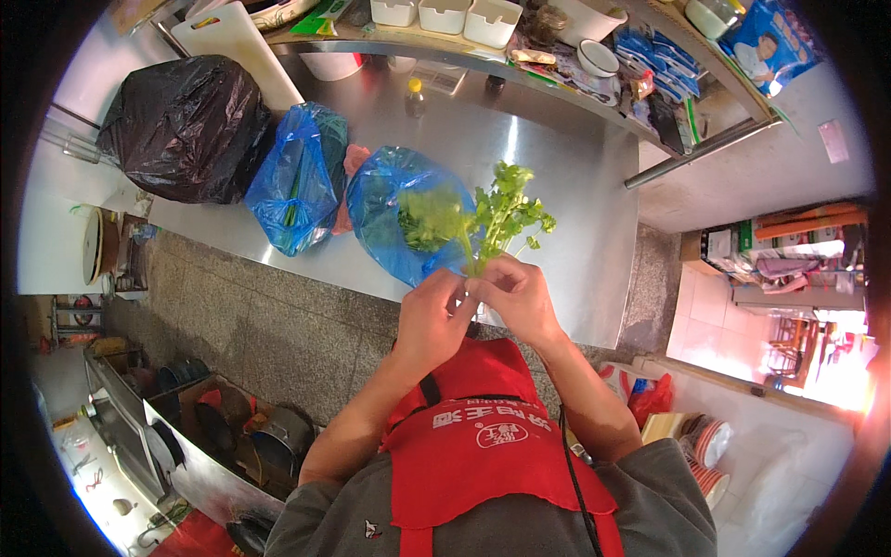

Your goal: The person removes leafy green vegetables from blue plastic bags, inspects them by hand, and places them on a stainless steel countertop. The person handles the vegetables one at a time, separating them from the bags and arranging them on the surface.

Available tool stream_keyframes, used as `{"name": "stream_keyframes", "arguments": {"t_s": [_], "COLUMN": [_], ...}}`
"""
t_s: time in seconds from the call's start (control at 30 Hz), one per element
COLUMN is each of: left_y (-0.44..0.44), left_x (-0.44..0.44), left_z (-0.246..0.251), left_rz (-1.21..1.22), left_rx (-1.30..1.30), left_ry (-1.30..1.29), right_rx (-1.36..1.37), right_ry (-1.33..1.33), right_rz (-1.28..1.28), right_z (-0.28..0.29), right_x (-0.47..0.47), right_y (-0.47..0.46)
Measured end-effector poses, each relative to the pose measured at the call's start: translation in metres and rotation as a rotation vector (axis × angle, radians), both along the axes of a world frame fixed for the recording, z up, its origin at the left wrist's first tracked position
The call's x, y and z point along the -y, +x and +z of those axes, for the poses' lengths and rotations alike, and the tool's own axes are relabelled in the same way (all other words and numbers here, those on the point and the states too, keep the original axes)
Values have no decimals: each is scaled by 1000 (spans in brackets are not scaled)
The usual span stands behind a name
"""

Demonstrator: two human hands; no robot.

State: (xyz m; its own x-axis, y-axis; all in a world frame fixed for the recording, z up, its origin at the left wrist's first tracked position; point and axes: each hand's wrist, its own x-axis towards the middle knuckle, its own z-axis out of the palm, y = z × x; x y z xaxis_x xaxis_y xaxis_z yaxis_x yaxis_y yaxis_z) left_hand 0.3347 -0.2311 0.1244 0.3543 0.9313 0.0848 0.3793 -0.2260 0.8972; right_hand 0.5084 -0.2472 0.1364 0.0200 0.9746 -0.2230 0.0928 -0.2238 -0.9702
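My left hand (435,310) and my right hand (518,299) meet near the table's front edge, thumbs and fingertips pinched close together. Both grip the lower stems of leafy green herb sprigs (502,216), which resemble coriander or celery. The leaves on the left are blurred, and the fingers hide the stem ends. Just beyond my left hand lies an open blue plastic bag (379,209) with more cut greens (421,230) at its mouth. Below the hands is the red apron (487,425) that I wear, which bears white writing.
On the steel table (571,278) stand a knotted blue bag (289,184) and a large black plastic bag (188,129). A yellow-capped bottle (415,97) is farther back. A laden shelf (557,90) overhangs the table's far side. Pans (282,438) sit at lower left.
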Motion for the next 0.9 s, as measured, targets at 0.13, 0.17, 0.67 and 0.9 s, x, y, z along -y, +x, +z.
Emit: {"name": "stream_keyframes", "arguments": {"t_s": [0.13,0.17,0.67,0.9], "left_y": [4,4,7,13], "left_x": [0,-1,-26,-42], "left_z": [4,5,32,30], "left_rz": [-54,-67,78,51], "left_rx": [30,42,215,156], "left_ry": [43,40,-96,30], "right_rx": [-32,-85,104,104], "right_ry": [12,14,52,20], "right_rz": [-74,-100,-117,-131], "right_z": [6,8,9,13], "right_x": [5,5,17,16], "right_y": [2,1,0,-6]}}
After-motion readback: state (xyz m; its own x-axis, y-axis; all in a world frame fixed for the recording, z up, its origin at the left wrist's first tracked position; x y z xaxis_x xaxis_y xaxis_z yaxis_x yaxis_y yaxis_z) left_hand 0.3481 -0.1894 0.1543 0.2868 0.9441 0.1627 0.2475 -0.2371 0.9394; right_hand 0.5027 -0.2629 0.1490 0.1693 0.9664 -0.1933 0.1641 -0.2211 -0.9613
